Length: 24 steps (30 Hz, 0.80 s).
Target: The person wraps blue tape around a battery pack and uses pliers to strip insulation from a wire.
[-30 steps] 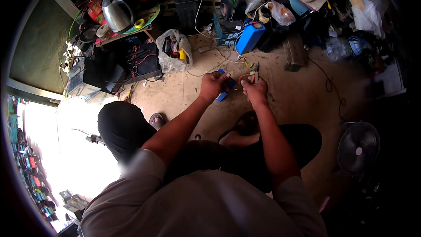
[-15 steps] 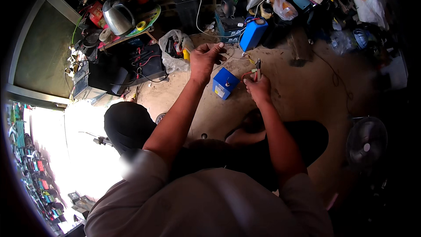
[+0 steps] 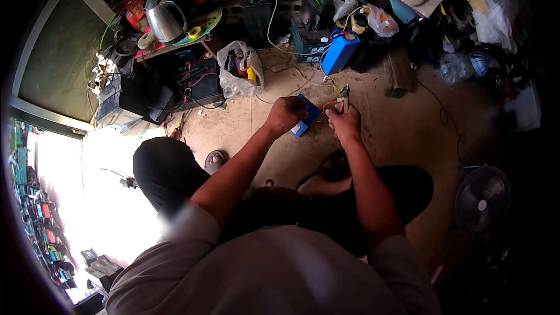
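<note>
My right hand (image 3: 345,122) is closed around a pair of pliers (image 3: 346,97), whose jaws point away from me. A red wire (image 3: 330,104) with a pale connector shows beside the pliers. My left hand (image 3: 286,114) is closed, fingers curled, over the left part of a small blue battery pack (image 3: 312,115) on the floor. Whatever the left fingers may pinch is hidden. Farther back stands a larger blue battery pack (image 3: 339,52), upright, with a yellowish wire end (image 3: 335,86) between it and the pliers.
A plastic bag of tools (image 3: 240,70) sits at the back left, near a steel kettle (image 3: 165,18) on a low shelf. A wooden block (image 3: 399,73) lies at the back right. A fan (image 3: 482,198) stands at the right. Thin cable (image 3: 443,105) trails over the floor.
My left hand has come down and nearer, from above the floor beyond the small blue pack to over it, now covering part of it. My right hand stays nearly in place with the pliers.
</note>
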{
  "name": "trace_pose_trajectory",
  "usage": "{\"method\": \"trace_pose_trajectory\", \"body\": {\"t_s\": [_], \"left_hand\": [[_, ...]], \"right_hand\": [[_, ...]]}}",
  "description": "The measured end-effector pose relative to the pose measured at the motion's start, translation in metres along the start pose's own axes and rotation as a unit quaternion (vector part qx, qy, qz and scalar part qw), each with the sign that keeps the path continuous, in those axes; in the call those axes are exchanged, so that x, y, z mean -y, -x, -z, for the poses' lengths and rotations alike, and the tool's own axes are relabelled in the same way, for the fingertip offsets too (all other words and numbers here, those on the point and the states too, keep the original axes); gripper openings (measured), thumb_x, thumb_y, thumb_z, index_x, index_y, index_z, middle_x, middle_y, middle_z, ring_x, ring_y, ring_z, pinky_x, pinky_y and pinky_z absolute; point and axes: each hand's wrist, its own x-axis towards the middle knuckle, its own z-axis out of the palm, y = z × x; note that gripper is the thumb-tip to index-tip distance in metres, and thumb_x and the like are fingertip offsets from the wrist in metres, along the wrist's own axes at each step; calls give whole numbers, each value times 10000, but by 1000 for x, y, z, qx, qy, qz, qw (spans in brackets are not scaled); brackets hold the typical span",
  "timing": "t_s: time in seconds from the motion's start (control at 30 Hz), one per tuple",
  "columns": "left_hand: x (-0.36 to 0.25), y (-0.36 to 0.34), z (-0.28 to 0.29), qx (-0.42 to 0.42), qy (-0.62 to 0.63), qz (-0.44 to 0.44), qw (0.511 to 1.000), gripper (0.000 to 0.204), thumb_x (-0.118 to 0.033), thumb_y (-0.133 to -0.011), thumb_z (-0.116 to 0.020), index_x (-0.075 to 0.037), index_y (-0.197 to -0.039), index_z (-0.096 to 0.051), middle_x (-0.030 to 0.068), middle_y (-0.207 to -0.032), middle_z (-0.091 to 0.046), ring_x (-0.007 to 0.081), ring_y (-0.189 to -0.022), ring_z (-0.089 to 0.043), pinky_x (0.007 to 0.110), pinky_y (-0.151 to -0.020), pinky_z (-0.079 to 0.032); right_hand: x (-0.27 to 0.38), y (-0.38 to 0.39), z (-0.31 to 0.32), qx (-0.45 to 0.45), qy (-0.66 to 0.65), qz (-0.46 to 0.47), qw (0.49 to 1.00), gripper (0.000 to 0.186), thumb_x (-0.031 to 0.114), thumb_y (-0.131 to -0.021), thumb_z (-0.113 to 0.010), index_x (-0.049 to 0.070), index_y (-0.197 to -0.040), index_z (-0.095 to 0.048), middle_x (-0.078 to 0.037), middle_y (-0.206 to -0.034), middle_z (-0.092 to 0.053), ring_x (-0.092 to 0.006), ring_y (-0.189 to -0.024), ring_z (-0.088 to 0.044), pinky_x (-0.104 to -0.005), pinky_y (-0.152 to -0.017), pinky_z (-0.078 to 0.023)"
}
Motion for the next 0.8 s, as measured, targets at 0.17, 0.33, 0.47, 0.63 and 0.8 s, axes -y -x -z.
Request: {"method": "trace_pose_trajectory", "body": {"t_s": [0.17,0.33,0.47,0.63,0.8], "left_hand": [[-11,-2,-11,-1,41,62,997,259,-86,-917,-716,56,-1134,-707,128,-951,-759,152,-820,-707,294,-758,-563],[22,-10,-7,-109,280,193,934,170,-111,-946,-709,38,-1028,-709,134,-890,-747,194,-744,-728,298,-707,-580],[26,-7,-7,-115,307,180,927,163,-116,-949,-703,34,-1012,-698,124,-880,-747,204,-766,-736,310,-698,-582],[-5,7,-28,-245,-78,-57,965,147,-94,-906,-717,0,-1015,-687,127,-930,-733,242,-777,-728,361,-692,-566],[-25,40,-56,-147,-132,-199,960,236,-47,-863,-694,-35,-1096,-661,189,-1018,-694,406,-957,-675,454,-816,-553]], "right_hand": [[-3,1,5,0,-9,-2,1000,285,31,-845,-779,27,-1043,-574,-59,-797,-656,-124,-599,-625,-279,-513,-521],[0,5,10,3,-13,-46,999,281,42,-862,-773,34,-1064,-578,-63,-813,-661,-125,-613,-634,-275,-501,-516],[-16,-5,10,10,-76,-48,996,286,41,-869,-769,33,-1087,-584,-68,-839,-668,-131,-630,-645,-277,-516,-534],[-13,-5,9,10,-103,-30,994,300,39,-868,-772,30,-1106,-589,-73,-857,-676,-141,-656,-660,-284,-559,-560],[0,1,8,13,-86,-72,994,299,40,-871,-771,20,-1108,-590,-81,-875,-679,-152,-686,-671,-296,-594,-578]]}}
